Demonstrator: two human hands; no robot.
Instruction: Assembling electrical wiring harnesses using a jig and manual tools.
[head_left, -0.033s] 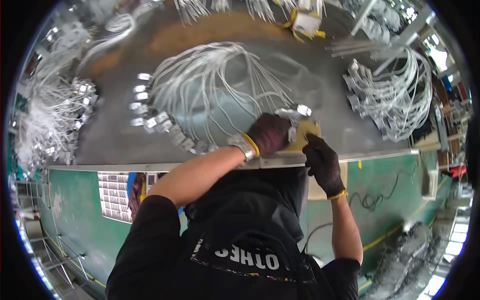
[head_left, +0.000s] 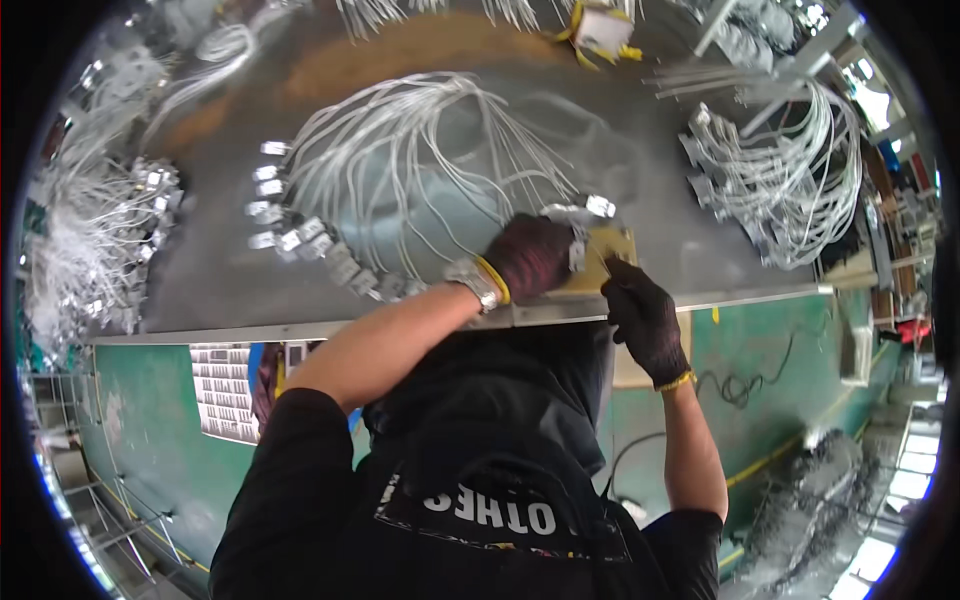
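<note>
The yellow plate [head_left: 612, 243] lay between the left hand [head_left: 530, 257] and right hand [head_left: 643, 318], the latter curled at its near-right corner; what either grasped could not be determined.

The wide head view looks down from close above the black shirt [head_left: 465, 450], facing far across the table [head_left: 225, 250]

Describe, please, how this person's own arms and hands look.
The left hand and right hand wear dark gloves with yellow cuff edges; the left glove looks reddish. A silver band circles the left wrist. Black sleeves end near the elbows.
</note>
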